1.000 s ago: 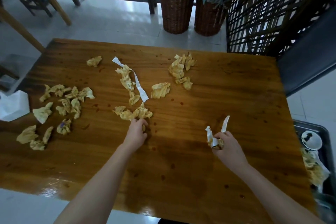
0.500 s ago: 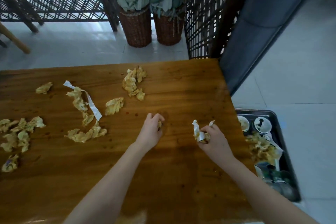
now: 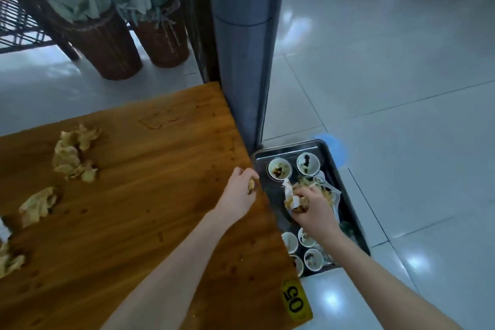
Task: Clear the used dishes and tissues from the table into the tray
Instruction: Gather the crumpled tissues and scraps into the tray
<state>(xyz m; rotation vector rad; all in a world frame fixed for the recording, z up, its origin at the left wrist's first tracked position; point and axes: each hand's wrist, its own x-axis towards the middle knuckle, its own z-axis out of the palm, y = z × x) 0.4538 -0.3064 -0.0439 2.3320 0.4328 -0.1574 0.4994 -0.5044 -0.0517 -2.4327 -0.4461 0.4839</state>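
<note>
A dark metal tray (image 3: 338, 169) lies on the floor beside the right edge of the wooden table (image 3: 150, 209). Small white used bowls (image 3: 279, 169) and crumpled tissues sit in it. My right hand (image 3: 312, 203) hangs over the tray's middle and grips a wad of stained tissue with a white paper strip (image 3: 290, 195). My left hand (image 3: 239, 190) is at the table's right edge, fingers curled round a small yellowish tissue scrap (image 3: 251, 185). More crumpled stained tissues lie on the table at left: one cluster (image 3: 72, 154), another piece (image 3: 40, 203).
A grey padded post (image 3: 241, 61) stands just behind the tray at the table's corner. Two wicker baskets (image 3: 107, 43) with cloth stand on the tiled floor behind the table. A yellow "05" sticker (image 3: 296, 300) marks the table's near corner. A blue floor marker (image 3: 334, 150) peeks from behind the tray.
Both hands have swung right with the view: my right hand moved off the table to over the tray with its tissue wad, and my left hand reached the table's right edge.
</note>
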